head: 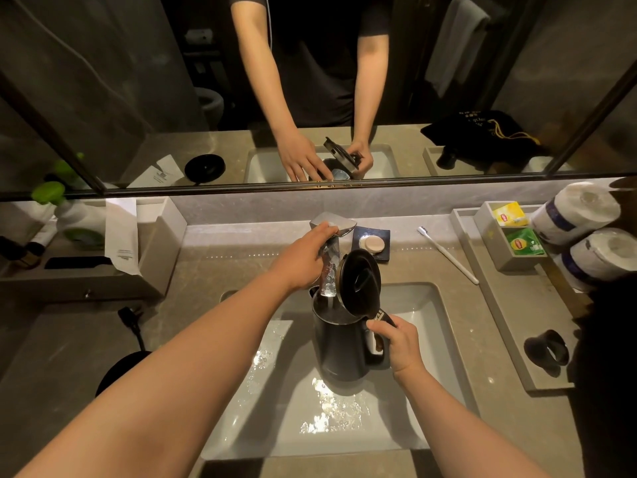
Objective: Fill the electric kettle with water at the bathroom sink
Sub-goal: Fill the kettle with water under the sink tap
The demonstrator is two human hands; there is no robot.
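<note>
Gripping the handle firmly, the right hand [401, 346] holds the dark kettle [341, 343] upright over the sink [431, 305], its lid [360, 281] standing open. Just above the kettle's open mouth, the left hand [303, 260] rests with curled fingers on the faucet [332, 225], and water [327, 281] runs down into the kettle.

A toothbrush [447, 254] lies beside the soap dish [372, 242] — tea bags [517, 229], paper rolls [579, 212] right.

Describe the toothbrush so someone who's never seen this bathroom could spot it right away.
Start at the white sink basin and look to the stone counter behind its right corner. The toothbrush lies there diagonally, beside the grey tray. It is the only long, thin white item, bristles pointing toward the mirror.
</note>
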